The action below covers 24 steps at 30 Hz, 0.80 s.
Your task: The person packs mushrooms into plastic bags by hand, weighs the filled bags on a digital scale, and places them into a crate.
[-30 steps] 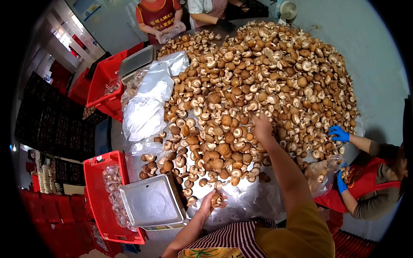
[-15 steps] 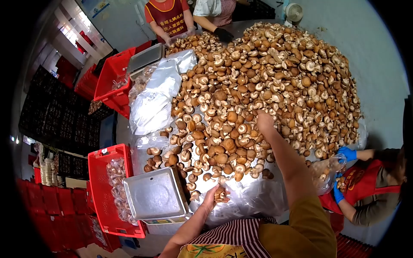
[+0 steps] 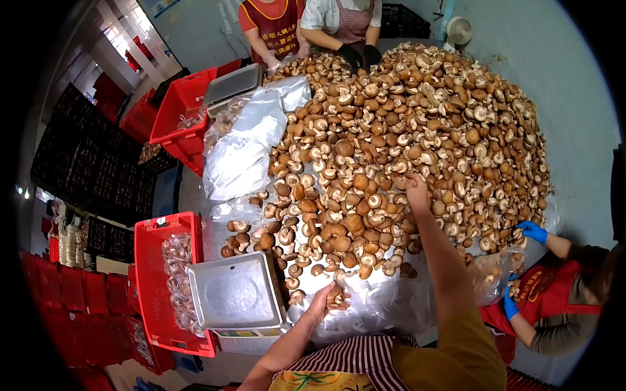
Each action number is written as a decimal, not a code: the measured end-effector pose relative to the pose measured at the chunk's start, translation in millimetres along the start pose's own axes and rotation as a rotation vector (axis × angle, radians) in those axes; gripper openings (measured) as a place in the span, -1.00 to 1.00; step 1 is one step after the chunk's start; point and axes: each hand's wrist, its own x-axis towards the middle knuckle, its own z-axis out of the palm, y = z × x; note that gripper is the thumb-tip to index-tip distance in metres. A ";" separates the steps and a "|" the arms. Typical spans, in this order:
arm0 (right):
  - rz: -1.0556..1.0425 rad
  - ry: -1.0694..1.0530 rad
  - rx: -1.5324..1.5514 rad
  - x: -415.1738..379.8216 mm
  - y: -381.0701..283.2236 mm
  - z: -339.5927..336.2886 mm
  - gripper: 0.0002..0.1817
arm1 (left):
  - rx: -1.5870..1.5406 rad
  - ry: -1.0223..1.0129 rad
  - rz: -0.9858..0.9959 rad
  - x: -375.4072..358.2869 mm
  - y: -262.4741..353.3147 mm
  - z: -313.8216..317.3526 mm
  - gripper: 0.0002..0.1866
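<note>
My left hand (image 3: 319, 304) is closed round several small brown mushrooms (image 3: 336, 298), just above the plastic bags near the front edge of the table. Across the heap of mushrooms (image 3: 456, 137), my right hand (image 3: 418, 192) reaches out with its fingers curled in at the caps. Whatever lies between those fingers is hidden from me. Loose mushrooms (image 3: 352, 225) spread over the metal tabletop between my two hands. Clear plastic bags (image 3: 385, 303) lie flat in front of me, beside my left hand.
A metal-topped scale (image 3: 235, 292) stands at left, beside a red crate (image 3: 147, 287) of bagged mushrooms. Empty bags (image 3: 241, 159) lie farther back. At right, a co-worker's blue-gloved hand (image 3: 533, 231) is near a filled bag (image 3: 492, 270). Two people stand at the far side.
My right hand has shifted slightly right over the heap and turned, while my left stays around its mushrooms. The right-hand co-worker's upper blue glove has moved from the bag to the heap's edge.
</note>
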 end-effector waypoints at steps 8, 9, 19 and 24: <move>0.344 -0.219 0.755 -21.2 -35.6 1.1 -0.59 | 0.033 -0.004 -0.032 1.6 -0.7 -2.8 -0.36; 0.359 -0.133 0.443 -21.3 -52.2 6.9 -0.58 | 0.032 0.004 -0.026 2.7 -0.2 -3.2 -0.36; -0.144 -0.392 -0.811 -31.1 -78.1 75.5 -0.31 | 0.036 0.003 -0.017 -2.7 1.9 1.6 -0.36; -0.093 -0.245 -0.347 -33.5 -51.9 57.2 -0.31 | 0.018 0.007 -0.009 -2.9 4.0 2.6 -0.38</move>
